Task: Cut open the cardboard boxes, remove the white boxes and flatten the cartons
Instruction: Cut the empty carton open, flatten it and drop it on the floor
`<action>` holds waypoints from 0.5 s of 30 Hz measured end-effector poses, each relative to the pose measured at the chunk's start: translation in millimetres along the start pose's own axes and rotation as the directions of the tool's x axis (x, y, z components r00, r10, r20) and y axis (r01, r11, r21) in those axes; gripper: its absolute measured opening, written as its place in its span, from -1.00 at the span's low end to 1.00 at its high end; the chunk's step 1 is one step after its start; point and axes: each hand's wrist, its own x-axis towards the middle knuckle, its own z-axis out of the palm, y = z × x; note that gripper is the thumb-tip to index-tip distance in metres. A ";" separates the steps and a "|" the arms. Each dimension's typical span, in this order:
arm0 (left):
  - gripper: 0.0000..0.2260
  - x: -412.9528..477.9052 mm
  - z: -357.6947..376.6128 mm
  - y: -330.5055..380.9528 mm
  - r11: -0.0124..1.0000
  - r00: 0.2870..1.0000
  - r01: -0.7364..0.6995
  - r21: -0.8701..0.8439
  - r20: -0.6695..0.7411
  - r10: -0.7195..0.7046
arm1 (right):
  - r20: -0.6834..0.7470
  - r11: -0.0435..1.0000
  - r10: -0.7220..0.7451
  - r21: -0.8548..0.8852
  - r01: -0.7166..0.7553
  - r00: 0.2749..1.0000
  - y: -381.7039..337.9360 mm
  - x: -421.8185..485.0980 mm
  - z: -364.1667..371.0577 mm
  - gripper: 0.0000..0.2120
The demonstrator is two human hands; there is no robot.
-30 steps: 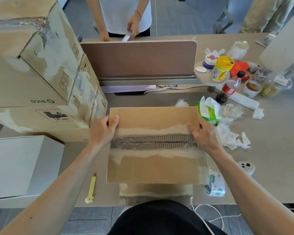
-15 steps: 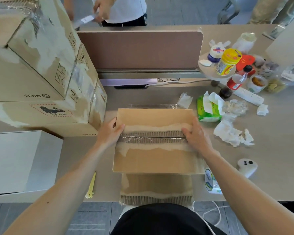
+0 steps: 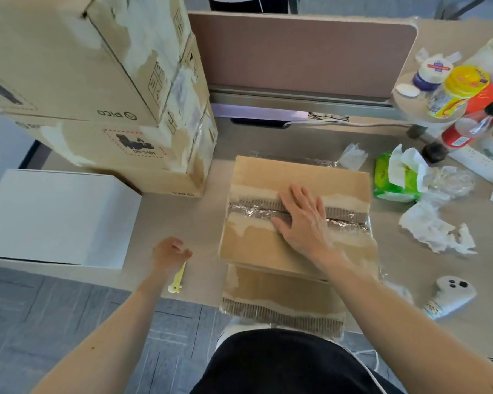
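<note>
Leaving carton (image 3: 296, 177), left hand (image 3: 170, 251) at cutter (image 3: 178, 278)

Left hand (image 3: 170, 251) off carton (image 3: 254, 245), now at yellow cutter (image 3: 178, 278), maybe touching; right hand (image 3: 305, 223) flat mid-seam.

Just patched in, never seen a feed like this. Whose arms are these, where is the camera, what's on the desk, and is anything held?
No machine: a person wears the camera on the head, looking down at their own arms. The right hand lies flat on the taped seam of a cardboard box. The left hand hovers at the top of a yellow cutter; whether it grips it I cannot tell. Stacked cartons and a white box stand to the left; tissues, jars and a white controller lie to the right.
</note>
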 end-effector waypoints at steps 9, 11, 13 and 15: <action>-0.81 1.6 17.9 -32.4 0.977 0.994 0.112 0.180 0.000 -0.113 | -0.010 1.000 -0.003 0.000 0.003 1.000 3.7 -9.6 5.5 -0.41; -0.86 1.2 20.3 -30.7 0.973 0.993 0.111 0.205 0.009 -0.115 | -0.006 1.000 0.006 0.008 -0.006 1.000 3.7 -11.1 4.3 -0.40; -0.91 -1.8 20.5 -22.9 0.978 0.996 0.092 0.187 0.000 -0.094 | 0.000 1.000 0.007 0.020 -0.007 1.000 3.0 -14.3 3.9 -0.40; -0.92 -3.1 18.7 -7.4 0.994 0.999 0.050 0.098 -0.023 -0.048 | 0.003 0.999 0.007 0.039 -0.007 1.000 2.1 -16.7 3.1 -0.40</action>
